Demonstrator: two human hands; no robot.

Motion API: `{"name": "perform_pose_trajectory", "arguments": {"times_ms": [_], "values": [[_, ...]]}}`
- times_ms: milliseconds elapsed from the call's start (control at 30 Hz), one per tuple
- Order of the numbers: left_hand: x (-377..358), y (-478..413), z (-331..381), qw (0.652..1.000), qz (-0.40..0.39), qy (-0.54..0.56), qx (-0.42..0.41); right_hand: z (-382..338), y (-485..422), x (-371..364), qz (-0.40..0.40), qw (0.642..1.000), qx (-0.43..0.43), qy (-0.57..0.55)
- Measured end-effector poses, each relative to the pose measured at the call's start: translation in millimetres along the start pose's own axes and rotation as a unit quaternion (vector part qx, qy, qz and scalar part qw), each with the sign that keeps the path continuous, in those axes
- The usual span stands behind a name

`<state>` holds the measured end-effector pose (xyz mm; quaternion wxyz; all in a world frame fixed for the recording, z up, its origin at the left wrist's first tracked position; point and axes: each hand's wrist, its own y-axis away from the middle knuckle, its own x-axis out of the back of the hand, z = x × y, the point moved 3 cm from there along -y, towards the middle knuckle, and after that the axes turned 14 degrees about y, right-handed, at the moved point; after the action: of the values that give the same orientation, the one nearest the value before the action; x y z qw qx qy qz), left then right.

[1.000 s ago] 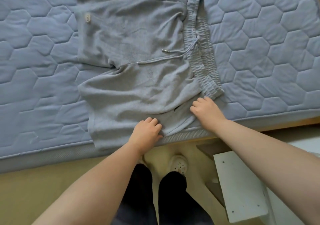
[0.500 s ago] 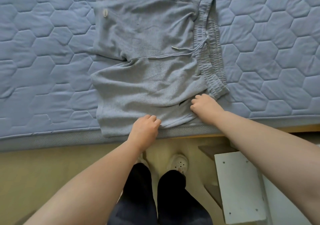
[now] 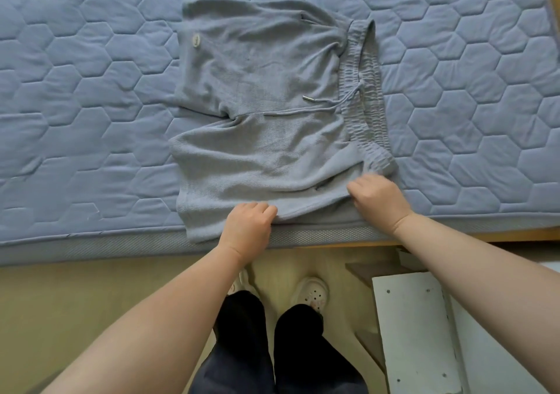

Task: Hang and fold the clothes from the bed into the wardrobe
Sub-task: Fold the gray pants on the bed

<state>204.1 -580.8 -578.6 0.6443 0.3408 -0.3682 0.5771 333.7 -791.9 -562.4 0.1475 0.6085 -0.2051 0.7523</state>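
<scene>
Grey drawstring shorts [image 3: 272, 115] lie spread flat on the blue quilted mattress [image 3: 91, 90], waistband to the right and legs to the left. My left hand [image 3: 247, 227] has curled fingers gripping the near edge of the closer leg at the mattress border. My right hand [image 3: 378, 196] grips the near corner of the shorts just below the elastic waistband. A small pale label shows on the far leg. The drawstring with its metal tip lies across the middle.
The wooden bed frame [image 3: 454, 237] runs under the mattress edge. A white panel with screw holes [image 3: 415, 333] stands on the floor at the right. My feet in pale clogs [image 3: 312, 293] stand on the beige floor.
The view has shifted, so the shorts sit lower and further right in frame. Both hands stay on the near edge of the shorts, which has been drawn slightly onto the mattress.
</scene>
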Motion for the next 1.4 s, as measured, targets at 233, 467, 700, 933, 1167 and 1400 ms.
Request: {"name": "perform_pose_trajectory", "arguments": {"times_ms": [233,467,700,933,1167,1400], "values": [[-5,4,-5,0.992,-0.089,-0.057,0.069,-2,-4,-4,-0.158,0.986,-0.024,0.042],[-4,28,-33,0.966,-0.157,-0.019,0.204,-4,-8,-4,-0.155,0.983,0.051,0.082],[13,8,-34,0.936,-0.237,-0.02,0.258,-3,-8,-8,-0.23,0.971,-0.022,0.053],[21,8,-24,0.803,-0.535,0.045,0.257,-22,-14,14,-0.519,0.854,0.016,0.034],[68,-26,-41,0.881,-0.398,-0.051,0.251,-16,-41,36,-0.447,0.892,-0.053,0.039],[157,-106,-86,0.949,-0.131,-0.143,0.247,49,-99,51,-0.292,0.914,-0.283,-0.007]]}}
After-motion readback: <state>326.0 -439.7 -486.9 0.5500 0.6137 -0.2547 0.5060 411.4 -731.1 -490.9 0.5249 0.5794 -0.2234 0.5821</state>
